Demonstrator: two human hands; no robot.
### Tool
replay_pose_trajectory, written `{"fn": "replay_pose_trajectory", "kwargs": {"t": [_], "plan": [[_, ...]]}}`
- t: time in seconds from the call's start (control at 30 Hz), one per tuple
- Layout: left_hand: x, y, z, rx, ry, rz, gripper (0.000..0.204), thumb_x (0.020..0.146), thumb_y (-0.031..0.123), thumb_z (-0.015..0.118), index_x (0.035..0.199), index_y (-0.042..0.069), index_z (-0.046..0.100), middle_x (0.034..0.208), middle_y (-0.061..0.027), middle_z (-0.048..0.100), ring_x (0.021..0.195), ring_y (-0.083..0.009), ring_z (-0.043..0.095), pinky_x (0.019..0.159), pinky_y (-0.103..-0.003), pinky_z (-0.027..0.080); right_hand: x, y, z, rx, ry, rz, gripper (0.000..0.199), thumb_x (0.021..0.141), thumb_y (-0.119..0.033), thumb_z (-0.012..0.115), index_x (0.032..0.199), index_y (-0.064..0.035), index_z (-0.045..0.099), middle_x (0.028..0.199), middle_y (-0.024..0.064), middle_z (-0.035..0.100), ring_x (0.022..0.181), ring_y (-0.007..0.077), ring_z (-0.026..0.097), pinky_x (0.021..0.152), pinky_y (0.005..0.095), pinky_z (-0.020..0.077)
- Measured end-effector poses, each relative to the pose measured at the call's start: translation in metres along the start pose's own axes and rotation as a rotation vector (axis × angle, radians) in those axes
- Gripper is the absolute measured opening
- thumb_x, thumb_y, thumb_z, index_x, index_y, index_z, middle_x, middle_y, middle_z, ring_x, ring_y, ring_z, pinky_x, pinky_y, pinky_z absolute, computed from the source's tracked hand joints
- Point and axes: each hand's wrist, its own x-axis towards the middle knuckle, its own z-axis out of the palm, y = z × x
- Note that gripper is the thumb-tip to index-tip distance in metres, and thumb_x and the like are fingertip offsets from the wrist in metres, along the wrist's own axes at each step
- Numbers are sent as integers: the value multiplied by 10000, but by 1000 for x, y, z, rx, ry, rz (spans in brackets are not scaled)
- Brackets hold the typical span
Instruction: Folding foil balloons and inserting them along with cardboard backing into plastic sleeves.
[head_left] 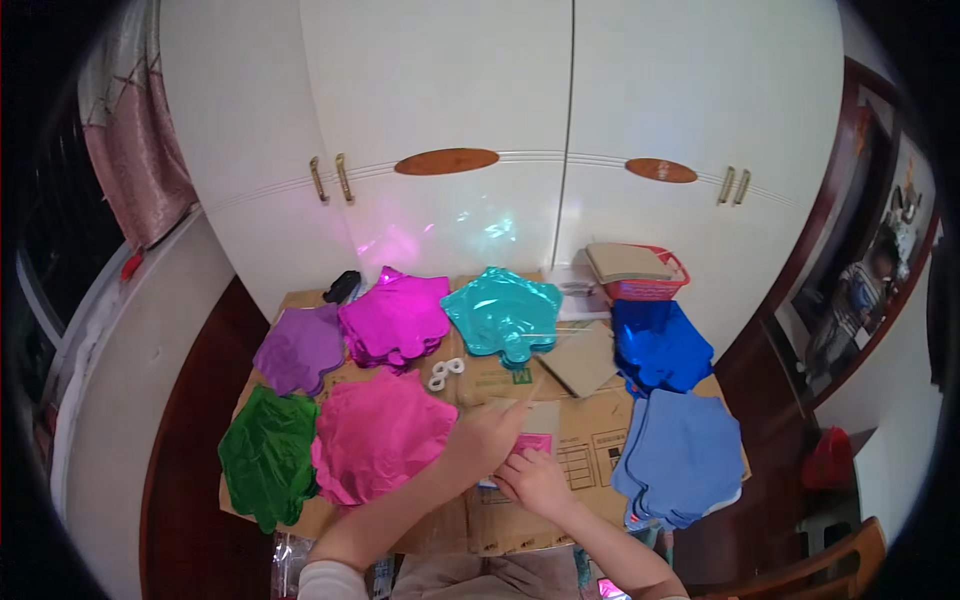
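My left hand [485,440] reaches across the middle of the cardboard, its fingers closed in a pinch; what they hold is too small to make out. Just below and to its right, my right hand [535,482] has curled fingers on a small flat pink piece [535,441], partly hidden by both hands. A pale flat sheet [545,415] lies beyond it. Left of my hands is a stack of pink foil balloons [375,435]. Small white rolls [437,383], several of them, sit past my left hand.
Around the cardboard [480,520] lie flat balloon stacks: green [268,455], purple [298,350], magenta [395,318], teal [503,312], dark blue [660,345] and light blue [685,455]. A red basket [650,290] and a cardboard piece [580,360] stand back right. White cabinets [450,80] rise behind.
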Motion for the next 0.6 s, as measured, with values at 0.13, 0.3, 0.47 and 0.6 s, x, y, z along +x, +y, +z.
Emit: {"fn": "replay_pose_trajectory", "kwargs": {"t": [0.13, 0.3, 0.47, 0.6], "plan": [[-77, 1, -26, -117, -36, -187, 190, 805, 127, 610, 976, 43, 601, 717, -126, 597, 693, -302, 610, 595, -399, 488, 12, -6, 6, 137, 38, 12, 162, 761, -179, 662, 886, -91, 610, 948, 98, 535, 905, 285, 525, 772, 406, 442], [-129, 25, -7, -163, -41, -191, 107, 790, 115, 615, 871, 48, 599, 679, -111, 584, 647, -289, 610, 580, -384, 502, 11, -4, -3, 220, 51, -2, 164, 770, -132, 645, 913, -75, 589, 986, 102, 540, 965, 306, 523, 811, 414, 438], [-127, 25, 4, -143, -46, -202, 75, 781, 107, 617, 786, 57, 561, 663, -105, 575, 619, -273, 608, 553, -364, 502, 6, 0, 1, 204, 61, 8, 181, 744, -79, 632, 919, -78, 584, 1022, 106, 537, 984, 317, 523, 831, 421, 436], [-125, 25, 0, -160, -12, -193, 75, 781, 105, 613, 792, 53, 559, 655, -107, 572, 598, -280, 604, 537, -371, 499, 6, 0, 5, 204, 50, -1, 163, 752, -99, 644, 909, -91, 600, 1035, 99, 542, 985, 308, 533, 835, 424, 437]]}}
